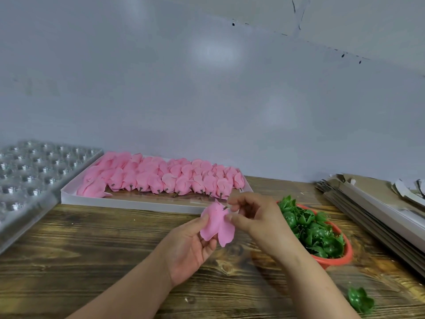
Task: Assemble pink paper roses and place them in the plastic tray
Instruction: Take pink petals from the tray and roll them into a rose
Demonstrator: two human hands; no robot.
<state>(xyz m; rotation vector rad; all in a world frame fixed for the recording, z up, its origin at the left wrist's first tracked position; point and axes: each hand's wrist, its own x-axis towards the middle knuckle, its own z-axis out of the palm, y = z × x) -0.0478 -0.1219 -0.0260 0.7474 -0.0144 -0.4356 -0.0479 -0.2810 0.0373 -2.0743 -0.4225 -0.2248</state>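
Note:
A pink paper rose (217, 224) hangs above the wooden table, stem end up. My left hand (190, 247) holds its petals from below with thumb and curled fingers. My right hand (253, 217) pinches the rose's top at the small dark stem. Behind them a flat white box (128, 202) holds several rows of pink petal bundles (161, 178). The clear plastic tray (30, 178) with round cells lies at the far left.
A red bowl (343, 256) full of green plastic calyxes (315, 231) sits just right of my right hand. One loose green calyx (360, 300) lies near the table's front right. Stacked flat cardboard boxes (379, 208) fill the right edge. A pale wall rises behind.

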